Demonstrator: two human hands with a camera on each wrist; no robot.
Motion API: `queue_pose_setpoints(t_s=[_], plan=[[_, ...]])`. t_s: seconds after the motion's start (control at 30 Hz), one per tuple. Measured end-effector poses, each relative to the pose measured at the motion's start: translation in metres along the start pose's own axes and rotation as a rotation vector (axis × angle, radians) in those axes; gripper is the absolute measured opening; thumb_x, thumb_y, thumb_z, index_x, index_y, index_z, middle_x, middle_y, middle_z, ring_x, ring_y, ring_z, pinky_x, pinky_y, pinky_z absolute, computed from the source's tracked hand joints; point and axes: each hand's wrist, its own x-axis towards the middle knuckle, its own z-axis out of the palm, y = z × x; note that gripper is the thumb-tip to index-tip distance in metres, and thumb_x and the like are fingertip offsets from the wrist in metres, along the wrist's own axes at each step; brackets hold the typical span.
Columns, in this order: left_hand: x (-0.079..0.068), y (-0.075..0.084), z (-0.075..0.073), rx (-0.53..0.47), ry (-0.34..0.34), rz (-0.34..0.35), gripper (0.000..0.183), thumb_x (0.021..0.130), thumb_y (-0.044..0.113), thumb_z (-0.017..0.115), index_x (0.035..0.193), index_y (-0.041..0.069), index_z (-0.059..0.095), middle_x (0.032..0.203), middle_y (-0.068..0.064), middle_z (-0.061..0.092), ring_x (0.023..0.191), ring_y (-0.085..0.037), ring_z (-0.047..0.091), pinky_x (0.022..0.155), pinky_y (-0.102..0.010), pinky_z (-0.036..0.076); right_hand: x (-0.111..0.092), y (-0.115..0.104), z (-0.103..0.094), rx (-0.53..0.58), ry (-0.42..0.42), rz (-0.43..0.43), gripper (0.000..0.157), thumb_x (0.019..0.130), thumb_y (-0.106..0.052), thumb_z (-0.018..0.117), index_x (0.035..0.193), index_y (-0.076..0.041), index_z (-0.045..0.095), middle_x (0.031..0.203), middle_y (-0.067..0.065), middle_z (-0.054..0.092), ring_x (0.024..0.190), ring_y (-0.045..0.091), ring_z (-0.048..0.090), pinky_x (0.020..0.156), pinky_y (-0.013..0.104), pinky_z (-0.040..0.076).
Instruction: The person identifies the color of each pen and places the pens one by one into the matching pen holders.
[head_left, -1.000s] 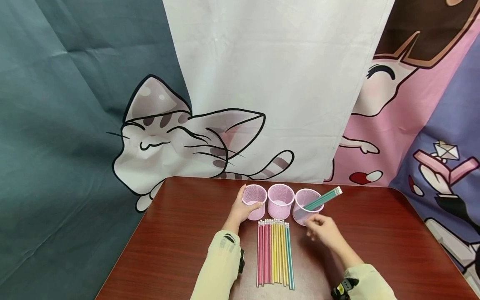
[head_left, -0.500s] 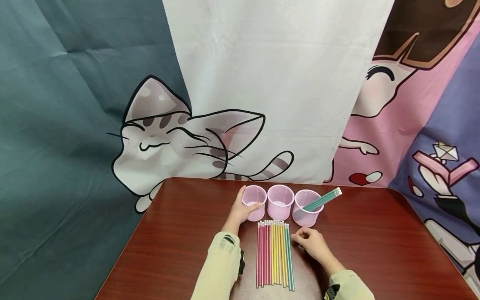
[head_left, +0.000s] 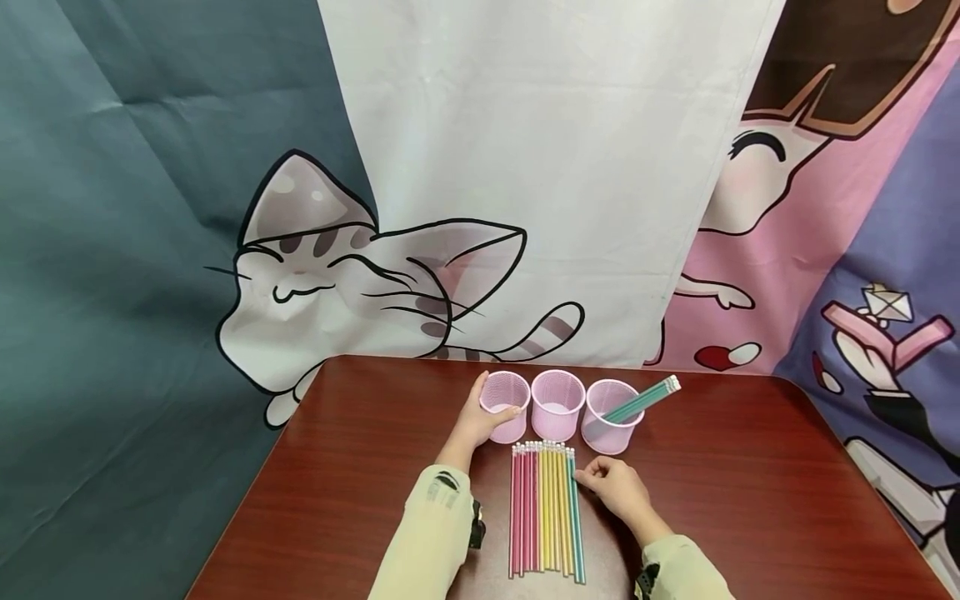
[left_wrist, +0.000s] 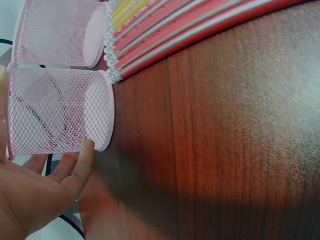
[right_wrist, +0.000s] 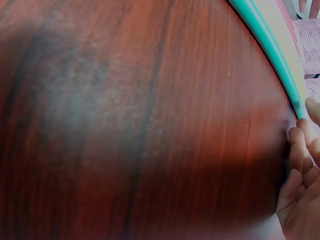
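Note:
My left hand (head_left: 478, 419) holds the leftmost pink mesh pencil cup (left_wrist: 60, 110), its thumb over the near side and its fingers on the outer side. A row of pencils (head_left: 543, 508) lies in front of the cups, pink at left, yellow in the middle, green at right. My right hand (head_left: 617, 486) has its thumb and index fingertips at the upper part of the outermost green pencil (right_wrist: 270, 52), pinching it while it lies on the table. Several other green pencils (head_left: 641, 400) lean in the rightmost mesh cup (head_left: 609, 437), white ends up.
Between the two outer cups stands another pink mesh cup (head_left: 557, 404). Everything rests on a dark red wood table (head_left: 360, 492). A printed cloth backdrop (head_left: 555, 167) hangs behind the table's far edge.
My right hand has moved from beside the rightmost cup left and toward me, down to the green pencils in the row. My left hand stays at the leftmost cup.

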Motion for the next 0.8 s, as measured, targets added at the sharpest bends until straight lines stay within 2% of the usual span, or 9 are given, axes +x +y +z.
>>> queue_pose_setpoints(t_s=[0.17, 0.3, 0.43, 0.63, 0.7, 0.8], plan=[[0.001, -0.001, -0.005, 0.023, -0.033, 0.015, 0.096, 0.071, 0.02, 0.081, 0.147, 0.012, 0.022, 0.141, -0.021, 0.037, 0.122, -0.036, 0.041, 0.101, -0.049, 0.032, 0.002, -0.003, 0.0, -0.04, -0.023, 0.006, 0.027, 0.074, -0.04, 0.073, 0.067, -0.019, 0.059, 0.059, -0.008, 0.05, 0.057, 0.01, 0.046, 0.052, 0.029, 0.035], [0.001, -0.002, -0.004, 0.013, -0.013, 0.014, 0.102, 0.069, 0.023, 0.082, 0.148, 0.016, 0.018, 0.14, -0.023, 0.036, 0.122, -0.037, 0.041, 0.101, -0.05, 0.031, 0.003, -0.003, -0.001, -0.057, -0.038, -0.002, 0.025, 0.075, -0.037, 0.073, 0.067, -0.018, 0.059, 0.059, -0.008, 0.051, 0.058, 0.01, 0.046, 0.053, 0.03, 0.036], [-0.003, -0.004, 0.004, -0.011, 0.052, 0.035, 0.109, 0.065, 0.022, 0.085, 0.148, 0.014, 0.015, 0.138, -0.027, 0.037, 0.122, -0.039, 0.04, 0.1, -0.051, 0.031, 0.003, -0.004, -0.002, -0.07, -0.043, -0.003, 0.025, 0.073, -0.033, 0.074, 0.065, -0.017, 0.057, 0.058, -0.007, 0.05, 0.059, 0.011, 0.047, 0.055, 0.03, 0.038], [-0.009, -0.006, 0.019, -0.005, 0.2, 0.038, 0.107, 0.059, 0.026, 0.087, 0.145, 0.015, 0.024, 0.135, -0.023, 0.041, 0.12, -0.039, 0.042, 0.097, -0.051, 0.035, 0.003, -0.007, -0.002, -0.106, -0.049, -0.016, 0.027, 0.072, -0.031, 0.073, 0.061, -0.016, 0.054, 0.057, -0.006, 0.051, 0.057, 0.012, 0.047, 0.055, 0.031, 0.039], [-0.01, -0.006, 0.021, -0.03, 0.226, 0.05, 0.104, 0.059, 0.023, 0.087, 0.144, 0.014, 0.027, 0.133, -0.022, 0.043, 0.118, -0.039, 0.044, 0.097, -0.051, 0.035, 0.003, -0.007, -0.001, -0.114, -0.046, -0.025, 0.027, 0.072, -0.031, 0.073, 0.06, -0.016, 0.053, 0.057, -0.006, 0.051, 0.056, 0.012, 0.047, 0.054, 0.031, 0.039], [-0.01, -0.007, 0.022, -0.052, 0.229, 0.048, 0.102, 0.06, 0.021, 0.087, 0.142, 0.015, 0.029, 0.133, -0.021, 0.044, 0.118, -0.038, 0.044, 0.097, -0.051, 0.035, 0.003, -0.007, -0.001, -0.115, -0.035, -0.03, 0.028, 0.072, -0.03, 0.073, 0.059, -0.015, 0.053, 0.057, -0.006, 0.052, 0.056, 0.012, 0.047, 0.054, 0.032, 0.04]])
